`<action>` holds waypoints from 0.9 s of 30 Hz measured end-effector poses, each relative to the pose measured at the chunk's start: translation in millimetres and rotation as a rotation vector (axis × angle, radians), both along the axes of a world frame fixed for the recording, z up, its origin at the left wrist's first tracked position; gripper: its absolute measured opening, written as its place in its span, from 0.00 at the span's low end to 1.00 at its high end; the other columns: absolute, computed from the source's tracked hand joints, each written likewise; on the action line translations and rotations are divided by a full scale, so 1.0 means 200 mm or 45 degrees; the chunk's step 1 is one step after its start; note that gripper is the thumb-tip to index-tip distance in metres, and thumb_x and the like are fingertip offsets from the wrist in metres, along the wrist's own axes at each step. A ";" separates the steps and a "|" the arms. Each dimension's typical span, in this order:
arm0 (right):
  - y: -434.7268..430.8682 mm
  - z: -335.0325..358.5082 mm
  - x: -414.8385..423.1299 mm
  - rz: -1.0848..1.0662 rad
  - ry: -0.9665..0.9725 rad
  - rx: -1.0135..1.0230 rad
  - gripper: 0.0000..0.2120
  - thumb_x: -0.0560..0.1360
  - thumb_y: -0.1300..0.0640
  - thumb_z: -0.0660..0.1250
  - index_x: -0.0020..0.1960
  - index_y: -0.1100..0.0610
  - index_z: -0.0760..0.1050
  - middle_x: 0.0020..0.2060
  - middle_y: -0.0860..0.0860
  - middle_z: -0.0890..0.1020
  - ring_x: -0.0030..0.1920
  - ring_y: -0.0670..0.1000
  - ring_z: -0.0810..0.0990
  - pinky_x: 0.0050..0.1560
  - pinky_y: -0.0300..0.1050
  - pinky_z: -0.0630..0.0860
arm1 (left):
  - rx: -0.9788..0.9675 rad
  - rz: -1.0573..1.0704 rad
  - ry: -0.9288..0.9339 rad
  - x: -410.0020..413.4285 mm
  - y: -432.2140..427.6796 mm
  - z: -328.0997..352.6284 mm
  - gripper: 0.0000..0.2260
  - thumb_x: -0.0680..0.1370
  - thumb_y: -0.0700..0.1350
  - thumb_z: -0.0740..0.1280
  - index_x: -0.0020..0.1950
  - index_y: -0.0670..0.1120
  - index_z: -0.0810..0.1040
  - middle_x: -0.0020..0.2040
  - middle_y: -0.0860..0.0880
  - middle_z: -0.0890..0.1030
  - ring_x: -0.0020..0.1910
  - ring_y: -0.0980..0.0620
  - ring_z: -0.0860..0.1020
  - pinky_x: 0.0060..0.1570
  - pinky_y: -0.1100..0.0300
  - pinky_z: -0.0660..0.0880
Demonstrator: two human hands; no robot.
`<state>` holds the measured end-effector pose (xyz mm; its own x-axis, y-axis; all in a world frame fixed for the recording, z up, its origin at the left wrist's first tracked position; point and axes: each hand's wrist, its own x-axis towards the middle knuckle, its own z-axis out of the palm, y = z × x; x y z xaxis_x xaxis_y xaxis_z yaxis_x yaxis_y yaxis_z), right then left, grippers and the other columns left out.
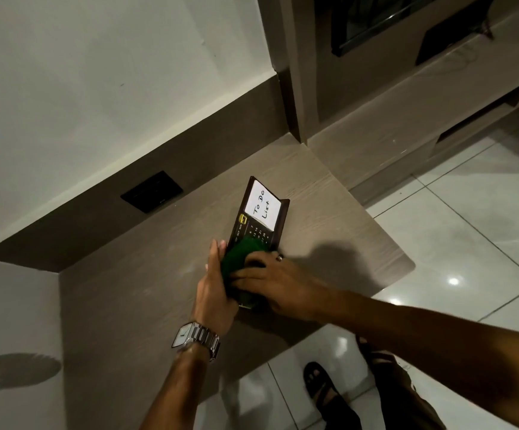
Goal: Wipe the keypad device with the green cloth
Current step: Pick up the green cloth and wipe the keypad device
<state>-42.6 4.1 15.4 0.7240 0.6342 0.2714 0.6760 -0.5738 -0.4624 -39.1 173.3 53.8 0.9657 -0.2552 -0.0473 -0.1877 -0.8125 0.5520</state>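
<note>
From the head view, the keypad device (256,225) lies flat on the desk (159,290), just past the middle of the picture toward 12 o'clock, its long body running from my hands up toward 1 o'clock. My left hand (216,282) is curled along its 9 o'clock edge, bracing it. My right hand (270,285) lies spread and flat, fingers pressing the green cloth (238,257) onto the lower half of the device, covering most of the number keys.

I judge I am mid-wipe. To do it well I should hold the brace firm so the device does not slide, press lightly enough not to catch the keys, and stroke toward 1 o'clock, stopping short of the white note (262,206) reading "To Do List" so it is not dragged loose.

As for containers, the upper end of the device looks like a shallow dark holder; the note is the only thing I see in it.
</note>
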 end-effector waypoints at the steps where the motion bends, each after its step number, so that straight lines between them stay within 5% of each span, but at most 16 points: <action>1: -0.03 0.00 0.04 -0.037 0.005 -0.021 0.31 0.71 0.65 0.70 0.71 0.51 0.68 0.71 0.51 0.72 0.70 0.58 0.64 0.62 0.58 0.73 | -0.010 0.025 0.009 0.00 -0.01 0.01 0.43 0.68 0.27 0.70 0.76 0.39 0.50 0.63 0.36 0.76 0.50 0.39 0.82 0.52 0.54 0.76; 5: -0.15 -0.01 0.15 -0.536 0.275 0.398 0.26 0.72 0.66 0.63 0.70 0.53 0.71 0.64 0.58 0.74 0.59 0.60 0.74 0.53 0.55 0.79 | -0.039 0.081 0.075 -0.01 -0.03 0.02 0.42 0.69 0.27 0.67 0.77 0.47 0.52 0.58 0.45 0.79 0.50 0.44 0.81 0.61 0.34 0.73; 7: -0.11 -0.06 0.12 -0.601 0.260 0.357 0.30 0.69 0.71 0.65 0.70 0.54 0.72 0.65 0.57 0.74 0.61 0.61 0.73 0.56 0.57 0.77 | -0.029 0.094 0.110 -0.01 -0.03 0.03 0.42 0.69 0.27 0.67 0.77 0.48 0.52 0.60 0.42 0.79 0.55 0.41 0.80 0.61 0.33 0.72; 11: -0.07 -0.16 0.00 -0.456 0.285 0.206 0.30 0.72 0.69 0.66 0.72 0.52 0.68 0.70 0.53 0.73 0.69 0.57 0.69 0.66 0.56 0.72 | 0.019 0.113 0.098 -0.01 -0.02 0.04 0.38 0.72 0.30 0.67 0.77 0.49 0.53 0.63 0.37 0.76 0.59 0.37 0.77 0.59 0.40 0.75; 15: -0.13 -0.14 0.09 -0.899 0.415 0.469 0.33 0.68 0.73 0.65 0.70 0.53 0.70 0.64 0.56 0.76 0.65 0.57 0.71 0.64 0.59 0.73 | -0.028 0.107 0.164 -0.01 -0.02 0.04 0.40 0.72 0.30 0.67 0.77 0.50 0.52 0.58 0.39 0.78 0.48 0.46 0.81 0.45 0.53 0.81; 18: -0.12 -0.01 0.25 -1.086 0.362 0.631 0.35 0.64 0.74 0.63 0.70 0.55 0.70 0.65 0.56 0.75 0.64 0.56 0.68 0.65 0.60 0.72 | -0.009 0.115 0.161 0.01 -0.03 0.03 0.39 0.72 0.30 0.66 0.77 0.51 0.52 0.61 0.39 0.76 0.49 0.47 0.80 0.40 0.64 0.76; 23: -0.10 0.06 0.36 -0.420 0.103 0.282 0.37 0.66 0.76 0.66 0.71 0.52 0.69 0.69 0.56 0.73 0.67 0.60 0.69 0.59 0.63 0.75 | 0.058 0.117 0.155 0.01 -0.04 0.06 0.40 0.72 0.28 0.65 0.77 0.52 0.53 0.69 0.38 0.72 0.63 0.38 0.75 0.58 0.42 0.77; 27: -0.19 0.07 0.59 -1.054 0.416 0.382 0.37 0.70 0.73 0.65 0.75 0.52 0.63 0.72 0.54 0.69 0.69 0.57 0.65 0.68 0.62 0.68 | 0.054 0.093 0.197 0.00 -0.06 0.06 0.40 0.72 0.28 0.63 0.77 0.54 0.51 0.71 0.39 0.70 0.65 0.35 0.73 0.57 0.38 0.77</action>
